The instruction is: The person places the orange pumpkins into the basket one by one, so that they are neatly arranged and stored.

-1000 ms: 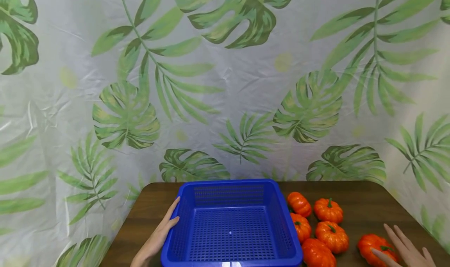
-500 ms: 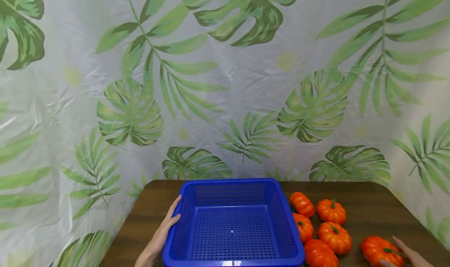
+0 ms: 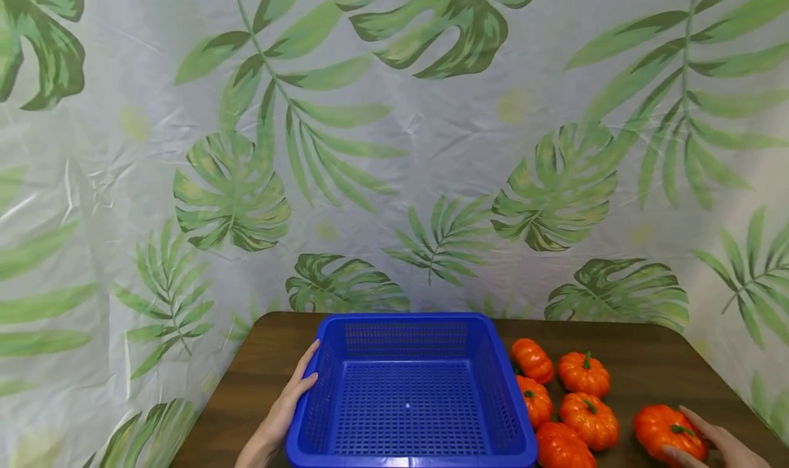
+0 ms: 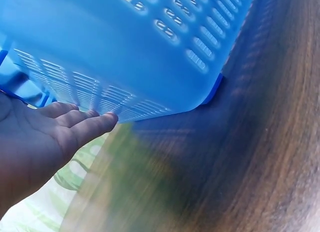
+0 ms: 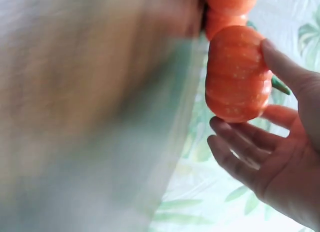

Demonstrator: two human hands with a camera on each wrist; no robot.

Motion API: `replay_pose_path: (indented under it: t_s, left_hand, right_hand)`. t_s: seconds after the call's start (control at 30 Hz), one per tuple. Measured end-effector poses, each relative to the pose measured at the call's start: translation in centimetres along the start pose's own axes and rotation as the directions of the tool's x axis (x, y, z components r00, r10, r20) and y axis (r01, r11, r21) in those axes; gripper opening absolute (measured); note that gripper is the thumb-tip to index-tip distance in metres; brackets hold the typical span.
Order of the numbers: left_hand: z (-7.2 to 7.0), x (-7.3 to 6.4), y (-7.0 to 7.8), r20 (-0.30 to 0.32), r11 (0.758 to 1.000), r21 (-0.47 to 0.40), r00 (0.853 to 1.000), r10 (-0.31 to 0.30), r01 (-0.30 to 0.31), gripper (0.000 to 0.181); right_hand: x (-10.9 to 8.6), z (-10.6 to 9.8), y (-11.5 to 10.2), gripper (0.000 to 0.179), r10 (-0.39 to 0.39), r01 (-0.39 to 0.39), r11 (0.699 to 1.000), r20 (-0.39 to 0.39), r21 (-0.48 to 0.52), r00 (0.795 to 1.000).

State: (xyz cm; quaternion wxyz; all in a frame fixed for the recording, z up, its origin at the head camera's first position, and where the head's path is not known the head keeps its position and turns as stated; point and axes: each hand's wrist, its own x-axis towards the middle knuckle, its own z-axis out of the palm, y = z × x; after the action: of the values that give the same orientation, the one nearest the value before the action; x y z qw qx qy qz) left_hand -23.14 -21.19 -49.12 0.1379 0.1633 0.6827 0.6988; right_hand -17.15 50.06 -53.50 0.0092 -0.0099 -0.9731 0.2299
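Note:
A blue plastic basket [image 3: 407,403] with slotted walls and a perforated floor stands on the brown wooden table [image 3: 271,341]. My left hand [image 3: 280,410] rests at its left side; in the left wrist view, straight fingers [image 4: 95,127] lie against the outer wall. To the right, my right hand [image 3: 715,440] holds an orange pumpkin [image 3: 662,428] with a green stem. The right wrist view has the thumb on one side of this pumpkin [image 5: 237,74] and bent fingertips at its opposite edge. Nothing lies in the basket.
Several other small orange pumpkins, such as the back one [image 3: 583,374] and the front one [image 3: 564,447], crowd beside the basket's right wall. A leaf-patterned curtain [image 3: 394,146] hangs behind the table.
My right hand has come down onto the rightmost pumpkin and closed around it, and that pumpkin has shifted slightly. The left hand stays at the basket. The head view has drifted a little.

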Motion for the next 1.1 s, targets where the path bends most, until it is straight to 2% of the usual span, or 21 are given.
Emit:
replay_pose_path:
  t_s: [0.07,0.2,0.37,0.5,0.63,0.8,0.93,1.0,1.1]
  left_hand:
    - [0.0,0.1,0.1,0.012,1.000,0.001,1.000,0.005,-0.005,0.061]
    - [0.0,0.2,0.3,0.029,1.000,0.001,0.999,0.013,-0.013,0.062]
    - [-0.1,0.3,0.3,0.028,1.000,0.002,0.999,0.020,-0.020,0.061]
    - [-0.2,0.2,0.1,0.029,1.000,-0.008,0.999,0.024,-0.023,0.061]
    - [-0.3,0.1,0.0,0.015,1.000,-0.010,1.000,0.022,-0.022,0.061]
    - [-0.4,0.0,0.0,0.004,1.000,-0.003,1.000,0.017,-0.017,0.061]
    - [-0.3,0.0,0.1,0.011,1.000,-0.013,1.000,0.017,-0.017,0.061]
    - [-0.3,0.0,0.1,0.007,1.000,-0.014,1.000,0.016,-0.016,0.061]
    - [-0.3,-0.1,-0.1,0.006,1.000,-0.006,1.000,0.014,-0.014,0.061]
  right_hand:
    - [-0.7,-1.0,-2.9,0.093,0.076,-0.078,0.995,-0.024,-0.064,0.997]
    - [-0.7,-2.3,-6.4,0.092,0.020,-0.025,0.994,-0.042,-0.111,0.999]
    - [-0.1,-2.7,-10.2,0.092,-0.064,0.056,0.996,-0.133,-0.063,0.989]
    - [0.1,-3.1,-14.0,0.086,-0.176,0.173,0.984,-0.219,-0.034,0.960]
    - [1.1,-2.8,-17.7,0.082,-0.296,0.304,0.953,-0.270,-0.015,0.916]
    - [2.1,-2.8,-22.3,0.078,-0.387,0.406,0.912,-0.217,0.053,0.896]
    - [2.8,-3.0,-25.7,0.073,-0.459,0.478,0.874,-0.173,0.090,0.872]
    - [3.2,-3.1,-27.2,0.071,-0.478,0.495,0.861,-0.147,0.119,0.866]
    - [3.9,-2.9,-29.0,0.071,-0.490,0.496,0.848,-0.081,0.187,0.868]
